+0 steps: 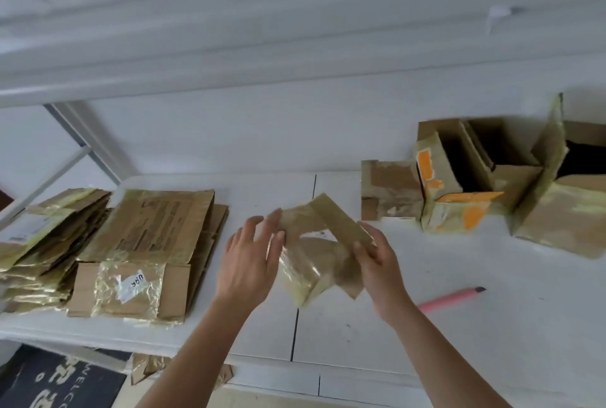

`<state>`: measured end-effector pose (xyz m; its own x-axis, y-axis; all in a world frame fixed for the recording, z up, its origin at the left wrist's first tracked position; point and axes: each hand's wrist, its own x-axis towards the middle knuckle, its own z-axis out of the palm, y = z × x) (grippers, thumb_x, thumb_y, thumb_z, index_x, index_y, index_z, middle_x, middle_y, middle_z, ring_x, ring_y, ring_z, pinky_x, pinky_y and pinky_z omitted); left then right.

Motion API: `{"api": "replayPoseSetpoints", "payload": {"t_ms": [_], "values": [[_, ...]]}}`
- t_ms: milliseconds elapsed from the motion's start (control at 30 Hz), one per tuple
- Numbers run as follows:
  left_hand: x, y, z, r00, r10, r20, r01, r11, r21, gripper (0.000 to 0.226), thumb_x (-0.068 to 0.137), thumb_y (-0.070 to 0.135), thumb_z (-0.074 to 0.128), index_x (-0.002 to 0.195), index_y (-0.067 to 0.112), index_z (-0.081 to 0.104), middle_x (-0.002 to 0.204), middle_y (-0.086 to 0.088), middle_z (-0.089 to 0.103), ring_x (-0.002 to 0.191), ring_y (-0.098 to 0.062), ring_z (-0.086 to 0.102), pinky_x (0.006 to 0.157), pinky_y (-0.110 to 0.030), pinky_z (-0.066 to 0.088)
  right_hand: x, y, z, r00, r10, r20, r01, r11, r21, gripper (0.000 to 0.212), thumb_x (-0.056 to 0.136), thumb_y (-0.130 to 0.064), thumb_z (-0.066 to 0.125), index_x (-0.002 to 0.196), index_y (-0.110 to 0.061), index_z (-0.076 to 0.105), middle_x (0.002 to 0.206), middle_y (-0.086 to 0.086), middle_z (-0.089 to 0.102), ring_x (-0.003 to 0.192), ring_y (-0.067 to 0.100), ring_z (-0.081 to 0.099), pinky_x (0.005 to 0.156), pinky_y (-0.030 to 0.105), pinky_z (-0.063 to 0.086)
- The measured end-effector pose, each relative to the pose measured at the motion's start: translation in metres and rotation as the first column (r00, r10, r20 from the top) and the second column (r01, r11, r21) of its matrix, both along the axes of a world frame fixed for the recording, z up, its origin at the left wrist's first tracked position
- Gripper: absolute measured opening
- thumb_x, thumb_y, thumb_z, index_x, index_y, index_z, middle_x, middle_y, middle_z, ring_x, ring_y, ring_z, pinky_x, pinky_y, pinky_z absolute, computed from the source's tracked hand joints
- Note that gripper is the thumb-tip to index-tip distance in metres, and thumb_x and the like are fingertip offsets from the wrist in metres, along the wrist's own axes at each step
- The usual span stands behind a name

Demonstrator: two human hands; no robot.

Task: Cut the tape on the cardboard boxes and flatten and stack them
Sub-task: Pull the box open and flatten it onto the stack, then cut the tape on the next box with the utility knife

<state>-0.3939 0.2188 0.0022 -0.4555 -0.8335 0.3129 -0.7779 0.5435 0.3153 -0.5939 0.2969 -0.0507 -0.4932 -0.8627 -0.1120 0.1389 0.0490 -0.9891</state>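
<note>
Head view shows a person working a small cardboard box (323,245) above the white bench (459,325), midway between a stack of flattened boxes (147,243) on the left and a cluster of unflattened boxes (465,184) at the right rear. Of the two hands, the right hand (377,263) pinches the box's right edge between thumb and curled fingers, while the left hand (251,256) has its fingers spread and mostly straight, their tips touching the box's left face; motion blur makes a firmer reading of that contact hard. The box looks partly collapsed, skewed into a diamond shape with glossy tape across its lower face, so the step in hand appears to be flattening. A pink utility knife (451,299) lies on the bench just right of the right forearm, untouched. Next, by my judgement, the box needs pressing fully flat, the left palm pushing against the right hand's hold, and then carrying left onto the stack. Several boxes at the right remain standing with flaps open, so much of the task seems left.
</note>
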Motion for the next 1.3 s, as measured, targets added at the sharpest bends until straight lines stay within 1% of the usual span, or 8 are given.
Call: {"api": "replayPoseSetpoints", "payload": {"t_ms": [167, 333, 500, 800, 900, 1033, 1167, 1300], "values": [[-0.006, 0.002, 0.005, 0.983, -0.142, -0.115, 0.161, 0.969, 0.186, 0.06, 0.1, 0.057, 0.024, 0.144, 0.023, 0.045, 0.148, 0.004, 0.043, 0.133, -0.017, 0.045, 0.108, -0.038, 0.04, 0.007, -0.008, -0.022, 0.933, -0.132, 0.334, 0.053, 0.97, 0.235, 0.028, 0.1, -0.009, 0.048, 0.124, -0.021, 0.054, 0.119, 0.006, 0.061, 0.108, 0.024, 0.06, 0.094, 0.043, 0.053], [-0.032, 0.005, -0.027, 0.983, -0.181, -0.017, 0.176, 0.924, 0.34, 0.058, 0.095, 0.058, 0.042, 0.147, 0.033, 0.041, 0.155, 0.013, 0.03, 0.145, -0.006, 0.015, 0.116, -0.037, 0.031, -0.009, 0.01, -0.038, 0.97, 0.029, -0.24, 0.059, 0.934, 0.352, 0.036, 0.094, -0.005, 0.051, 0.129, -0.014, 0.054, 0.113, 0.003, 0.063, 0.088, 0.005, 0.059, 0.064, 0.011, 0.046], [-0.058, 0.013, -0.049, 0.969, -0.237, 0.066, 0.207, 0.932, 0.298, 0.049, 0.094, 0.053, 0.05, 0.14, 0.035, 0.049, 0.152, 0.014, 0.033, 0.142, -0.004, 0.012, 0.113, -0.035, 0.033, -0.056, 0.047, -0.048, 0.518, 0.27, -0.812, 0.337, 0.808, 0.484, 0.042, 0.094, -0.014, 0.058, 0.135, -0.02, 0.055, 0.12, 0.007, 0.049, 0.119, 0.024, 0.043, 0.087, 0.03, 0.05], [-0.05, 0.023, -0.067, 0.987, -0.144, -0.077, 0.16, 0.95, 0.268, 0.038, 0.096, 0.037, 0.051, 0.132, 0.029, 0.059, 0.144, 0.009, 0.044, 0.139, -0.012, 0.02, 0.111, -0.038, 0.035, -0.086, 0.08, -0.053, 0.122, 0.571, -0.812, 0.484, 0.68, 0.551, 0.023, 0.091, -0.015, 0.051, 0.104, -0.027, 0.065, 0.106, -0.008, 0.058, 0.11, 0.016, 0.05, 0.085, 0.024, 0.044], [-0.027, 0.023, -0.077, 0.989, -0.116, -0.088, 0.136, 0.953, 0.27, 0.036, 0.094, 0.036, 0.056, 0.129, 0.031, 0.061, 0.137, 0.015, 0.046, 0.135, -0.01, 0.025, 0.107, -0.036, 0.039, -0.081, 0.068, -0.04, 0.187, 0.359, -0.914, 0.473, 0.783, 0.404, 0.01, 0.091, -0.02, 0.058, 0.099, -0.018, 0.063, 0.09, -0.002, 0.063, 0.091, 0.02, 0.057, 0.068, 0.03, 0.046], [-0.003, 0.027, -0.088, 0.989, -0.075, -0.131, 0.111, 0.949, 0.294, 0.037, 0.096, 0.038, 0.055, 0.132, 0.035, 0.058, 0.138, 0.021, 0.043, 0.135, -0.007, 0.025, 0.109, -0.034, 0.039, -0.045, 0.035, -0.008, 0.64, -0.136, -0.756, 0.161, 0.986, -0.041, 0.016, 0.081, 0.002, 0.068, 0.078, -0.003, 0.052, 0.072, 0.006, 0.056, 0.064, 0.02, 0.051, 0.057, 0.028, 0.041], [-0.007, 0.027, -0.087, 0.988, -0.06, -0.144, 0.107, 0.93, 0.351, 0.04, 0.095, 0.044, 0.054, 0.135, 0.039, 0.054, 0.146, 0.02, 0.038, 0.14, 0.001, 0.014, 0.105, -0.03, 0.04, 0.002, -0.003, 0.011, 0.84, -0.083, -0.537, -0.046, 0.974, -0.222, 0.023, 0.092, -0.02, 0.064, 0.084, -0.001, 0.054, 0.068, 0.004, 0.058, 0.057, 0.015, 0.057, 0.053, 0.026, 0.044], [-0.007, 0.026, -0.084, 0.993, -0.04, -0.11, 0.078, 0.926, 0.368, 0.043, 0.093, 0.043, 0.058, 0.136, 0.04, 0.052, 0.148, 0.022, 0.037, 0.141, 0.001, 0.013, 0.103, -0.03, 0.041, 0.033, -0.031, 0.004, 0.941, 0.13, -0.314, -0.187, 0.969, -0.16, 0.022, 0.097, -0.019, 0.058, 0.113, -0.006, 0.064, 0.102, 0.004, 0.073, 0.093, 0.016, 0.072, 0.084, 0.036, 0.057]]}}
